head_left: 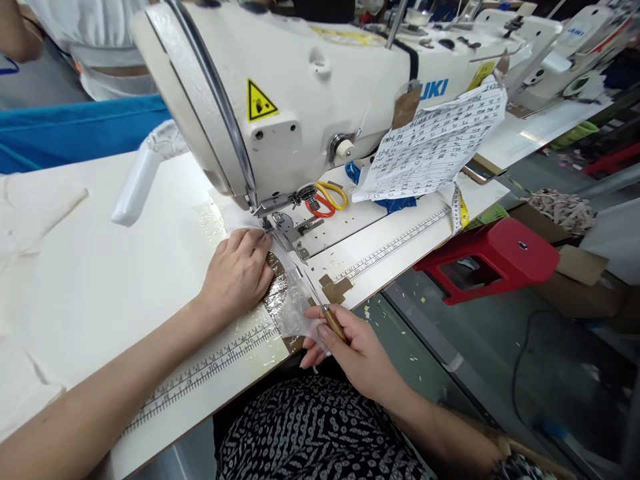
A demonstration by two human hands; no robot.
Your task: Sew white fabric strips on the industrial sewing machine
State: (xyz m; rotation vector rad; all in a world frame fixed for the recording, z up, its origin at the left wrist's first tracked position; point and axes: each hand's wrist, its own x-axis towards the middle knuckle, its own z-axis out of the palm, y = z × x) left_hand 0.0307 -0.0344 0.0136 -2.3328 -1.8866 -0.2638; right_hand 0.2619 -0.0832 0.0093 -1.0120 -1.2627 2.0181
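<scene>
A white sewing machine (300, 100) stands over the white table (165, 260). My left hand (240, 267) lies on thin white fabric beside the needle area, its fingers together and pressing down. Near the table's front edge my right hand (345, 340) is closed around the wooden handle of a thin metal tool (334, 323), whose shaft points up toward the presser foot. The same hand also pinches the near end of the sheer white fabric (296, 308), which runs from the machine toward it.
Scissors with red and yellow handles (333, 199) lie behind the needle. A handwritten sheet (435, 143) hangs from the machine. Printed rulers (215, 367) line the table's front edge. A red stool (500, 260) stands at the right. Another person (100, 40) is at the upper left.
</scene>
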